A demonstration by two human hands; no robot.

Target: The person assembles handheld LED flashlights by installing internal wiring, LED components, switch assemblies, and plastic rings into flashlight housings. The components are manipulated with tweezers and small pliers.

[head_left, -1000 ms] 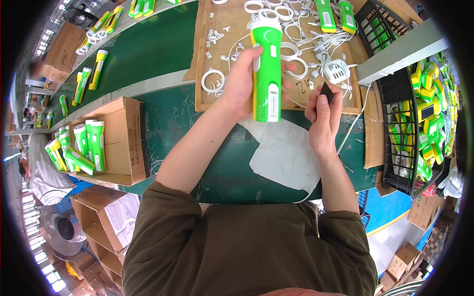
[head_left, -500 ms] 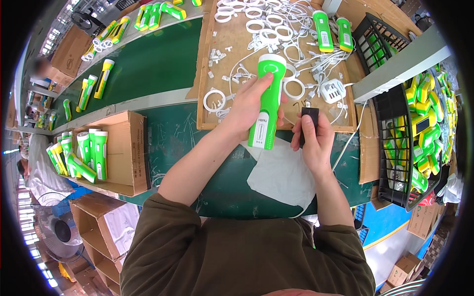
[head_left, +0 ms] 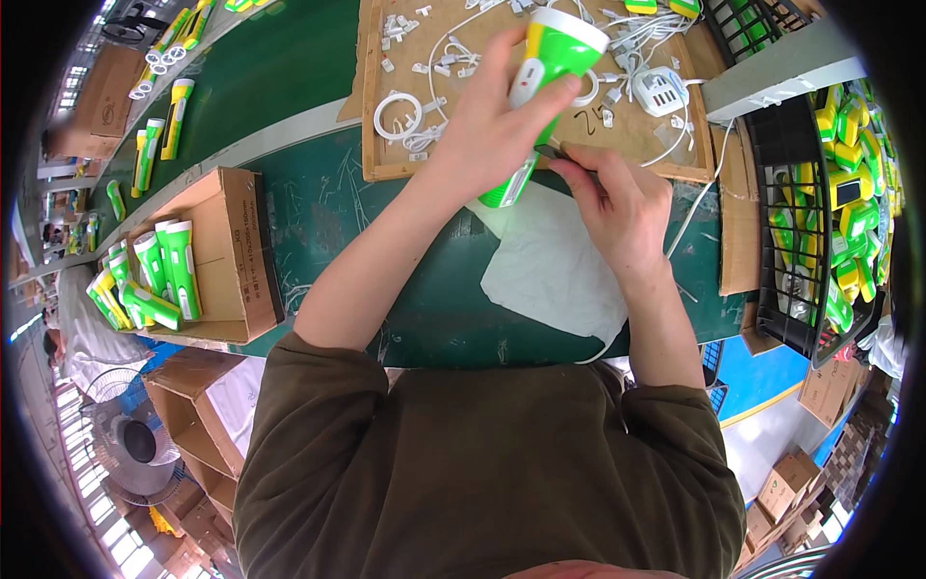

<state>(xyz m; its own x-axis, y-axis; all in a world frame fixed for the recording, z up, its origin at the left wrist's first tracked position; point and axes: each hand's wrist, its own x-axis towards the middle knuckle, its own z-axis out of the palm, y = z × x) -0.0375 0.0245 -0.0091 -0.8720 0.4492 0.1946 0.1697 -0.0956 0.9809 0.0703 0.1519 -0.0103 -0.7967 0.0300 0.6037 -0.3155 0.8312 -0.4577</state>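
My left hand (head_left: 487, 130) is wrapped round a green flashlight (head_left: 569, 46) with a white head and yellow on one side. The flashlight is tilted, its head up and to the right, with a button on the body showing. My right hand (head_left: 625, 207) is closed in a pinch on a small black piece (head_left: 550, 151), mostly hidden by the fingers, at the flashlight's lower right side. Whether the piece touches the flashlight is hard to see. Below both hands a whitish cloth (head_left: 550, 275) lies on the green table (head_left: 424, 318).
A wooden-edged board (head_left: 370, 106) holds cables, white rings and a white multi-port charger (head_left: 662, 92). At left stands a cardboard box (head_left: 227, 256) with several flashlights. A black basket (head_left: 791, 261) and a grey post (head_left: 781, 77) are at right. More flashlights (head_left: 177, 121) lie far left.
The flashlight has turned in my left hand, its head now leaning right and its side showing. My right hand has brought the black piece against or close to the flashlight. The view has shifted.
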